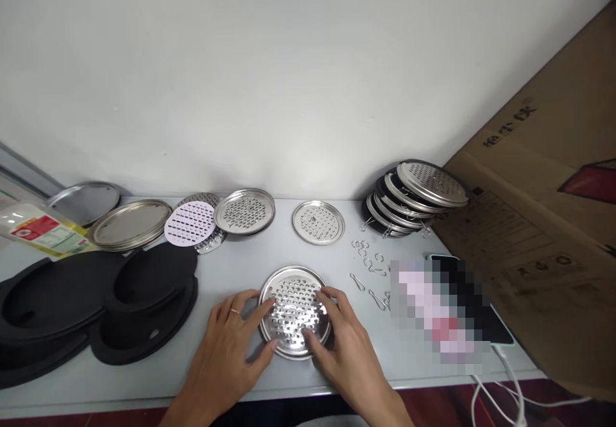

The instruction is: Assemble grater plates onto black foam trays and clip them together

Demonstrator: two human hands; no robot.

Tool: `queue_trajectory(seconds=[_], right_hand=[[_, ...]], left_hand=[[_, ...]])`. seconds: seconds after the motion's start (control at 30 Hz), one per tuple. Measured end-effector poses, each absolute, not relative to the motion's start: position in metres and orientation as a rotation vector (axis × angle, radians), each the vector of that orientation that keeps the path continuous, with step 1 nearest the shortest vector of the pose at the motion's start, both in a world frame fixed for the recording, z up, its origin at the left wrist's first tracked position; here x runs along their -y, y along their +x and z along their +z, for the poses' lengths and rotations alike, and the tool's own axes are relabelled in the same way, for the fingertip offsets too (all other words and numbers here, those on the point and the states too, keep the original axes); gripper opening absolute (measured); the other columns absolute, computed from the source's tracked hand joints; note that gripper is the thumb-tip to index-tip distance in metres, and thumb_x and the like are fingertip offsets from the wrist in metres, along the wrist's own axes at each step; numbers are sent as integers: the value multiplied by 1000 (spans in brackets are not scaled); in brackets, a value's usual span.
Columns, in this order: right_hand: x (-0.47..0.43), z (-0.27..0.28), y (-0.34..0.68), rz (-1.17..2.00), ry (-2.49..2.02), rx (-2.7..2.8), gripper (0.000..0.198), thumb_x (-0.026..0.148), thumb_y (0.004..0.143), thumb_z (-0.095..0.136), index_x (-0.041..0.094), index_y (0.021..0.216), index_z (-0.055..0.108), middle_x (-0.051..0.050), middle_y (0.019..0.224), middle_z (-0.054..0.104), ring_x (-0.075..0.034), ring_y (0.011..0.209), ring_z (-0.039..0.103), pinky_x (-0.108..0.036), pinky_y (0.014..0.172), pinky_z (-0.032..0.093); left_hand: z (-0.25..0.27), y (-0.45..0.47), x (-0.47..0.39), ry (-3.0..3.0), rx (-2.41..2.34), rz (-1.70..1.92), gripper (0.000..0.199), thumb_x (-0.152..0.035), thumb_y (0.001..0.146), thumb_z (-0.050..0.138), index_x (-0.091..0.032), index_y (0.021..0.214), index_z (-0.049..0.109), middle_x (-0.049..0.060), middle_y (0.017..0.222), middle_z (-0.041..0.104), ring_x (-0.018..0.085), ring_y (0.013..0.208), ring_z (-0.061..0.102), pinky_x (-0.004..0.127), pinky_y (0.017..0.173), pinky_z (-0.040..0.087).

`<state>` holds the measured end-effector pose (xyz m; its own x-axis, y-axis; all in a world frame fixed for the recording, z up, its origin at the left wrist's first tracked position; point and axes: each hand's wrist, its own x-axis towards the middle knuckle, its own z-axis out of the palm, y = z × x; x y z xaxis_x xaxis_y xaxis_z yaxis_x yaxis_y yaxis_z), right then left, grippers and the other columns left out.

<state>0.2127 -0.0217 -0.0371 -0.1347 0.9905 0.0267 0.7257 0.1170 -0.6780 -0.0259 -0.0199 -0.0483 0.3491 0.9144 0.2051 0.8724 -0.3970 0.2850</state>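
A round metal grater disc (pixel 294 311) with rows of raised slots lies on the table near its front edge. My left hand (pixel 235 337), with a ring on one finger, grips the disc's left rim between thumb and fingers. On the opposite side, my right hand (pixel 349 343) has its fingers on the right rim and its thumb on the lower part of the face. Beyond the hands rests another grater disc (pixel 318 223). To its left sits a stack of grater discs (pixel 244 212), beside a flat lilac perforated disc (pixel 190 223).
Several black round holders (pixel 154 279) overlap at left, near plain metal discs (pixel 129 221) and a plastic packet (pixel 43 228). Grater assemblies (pixel 428 183) are stacked at back right. Small metal rings and clips (pixel 378 298) lie scattered. A phone (pixel 498 324) and cardboard box (pixel 529 221) stand right.
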Motion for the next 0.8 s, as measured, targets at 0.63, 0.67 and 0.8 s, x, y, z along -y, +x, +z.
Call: queue_trajectory(seconds=[0.63,0.67,0.8], right_hand=[[20,-34,207,587,-1609,2121,56,24,81,72,21,135,57,-13,143,53,-35,118,53,-52,98,52],[20,-34,206,578,-1605,2125,57,24,82,71,20,137,55,-13,143,53,-35,119,53,-52,98,52],[19,-36,204,530,-1589,2167,52,24,85,69,20,136,55,-14,144,52,-35,119,54,-53,97,53]], left_hand=[[-51,-25,20,2494,-1652,467,54,-39,91,60,-31,143,49,9,135,56,30,121,52,49,101,40],[-51,-24,20,2489,-1662,473,54,-39,91,60,-32,143,50,9,134,56,30,120,53,49,100,40],[-51,-22,21,2473,-1724,515,54,-35,88,63,-30,140,52,9,130,58,30,118,54,48,100,41]])
